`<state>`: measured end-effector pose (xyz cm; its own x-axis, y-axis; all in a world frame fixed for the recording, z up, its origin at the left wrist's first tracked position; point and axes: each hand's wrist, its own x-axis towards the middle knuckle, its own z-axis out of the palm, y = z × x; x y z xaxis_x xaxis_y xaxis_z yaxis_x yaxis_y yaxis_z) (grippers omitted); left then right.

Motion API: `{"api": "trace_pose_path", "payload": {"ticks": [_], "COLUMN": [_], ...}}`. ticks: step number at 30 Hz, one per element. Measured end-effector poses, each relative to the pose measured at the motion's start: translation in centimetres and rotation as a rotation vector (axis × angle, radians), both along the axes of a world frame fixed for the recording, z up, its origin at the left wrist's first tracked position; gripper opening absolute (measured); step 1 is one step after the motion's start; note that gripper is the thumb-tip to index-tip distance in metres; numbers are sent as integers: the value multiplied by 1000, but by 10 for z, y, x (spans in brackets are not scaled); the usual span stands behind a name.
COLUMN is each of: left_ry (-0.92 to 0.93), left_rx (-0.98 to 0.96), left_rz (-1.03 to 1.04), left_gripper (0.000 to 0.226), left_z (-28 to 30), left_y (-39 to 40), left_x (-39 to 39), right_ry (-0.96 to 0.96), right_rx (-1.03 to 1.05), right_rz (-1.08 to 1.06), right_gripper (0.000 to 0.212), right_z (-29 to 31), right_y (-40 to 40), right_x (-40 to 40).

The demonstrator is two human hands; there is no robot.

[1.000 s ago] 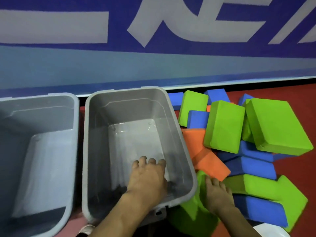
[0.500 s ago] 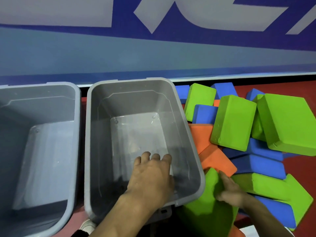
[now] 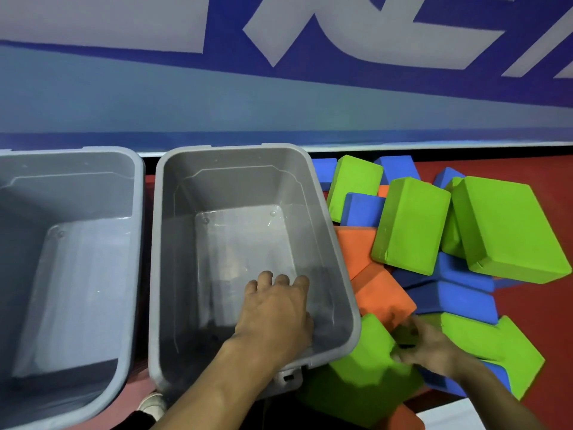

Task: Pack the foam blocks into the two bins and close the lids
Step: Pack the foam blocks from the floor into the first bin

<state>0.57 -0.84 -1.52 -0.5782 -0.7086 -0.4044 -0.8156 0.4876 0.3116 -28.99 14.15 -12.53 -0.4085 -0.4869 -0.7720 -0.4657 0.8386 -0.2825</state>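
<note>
Two open grey bins stand side by side, the left bin (image 3: 136, 212) and the right bin (image 3: 328, 231), both with nothing inside. My left hand (image 3: 276, 315) reaches into the right bin with relaxed, slightly bent fingers and holds nothing. To the right lies a pile of green, blue and orange foam blocks (image 3: 412, 225). My right hand (image 3: 424, 346), blurred, grips the upper right edge of a green block (image 3: 359, 370) that sits tilted just beside the right bin's near corner.
A blue and grey wall runs behind the bins. The floor (image 3: 545, 311) is red. A large green block (image 3: 508, 225) tops the pile at far right. A white shoe tip (image 3: 152, 405) shows below the right bin. A white sheet (image 3: 455, 414) lies at bottom right.
My right hand went from lying flat on the green block to gripping its edge, and the block has tipped up. My left hand stays in the right bin.
</note>
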Motion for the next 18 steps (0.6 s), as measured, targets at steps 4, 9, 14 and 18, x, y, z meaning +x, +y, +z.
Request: {"api": "trace_pose_path", "payload": {"ticks": [4, 9, 14, 18], "left_ry": [7, 0, 46, 239], "left_rx": [-24, -37, -53, -135], "left_rz": [-42, -42, -67, -190], "left_gripper": [36, 46, 56, 90], "left_z": [4, 1, 6, 38], "left_y": [5, -2, 1, 14], "left_x": [-3, -1, -9, -30], "right_ry": [-77, -57, 105, 625], "right_rx": [86, 140, 104, -12], "right_rz": [-11, 75, 182, 599], "right_gripper": [133, 137, 119, 102], "right_z": [-6, -1, 65, 174], "right_y": [0, -10, -22, -36], "right_x": [29, 37, 38, 60]}}
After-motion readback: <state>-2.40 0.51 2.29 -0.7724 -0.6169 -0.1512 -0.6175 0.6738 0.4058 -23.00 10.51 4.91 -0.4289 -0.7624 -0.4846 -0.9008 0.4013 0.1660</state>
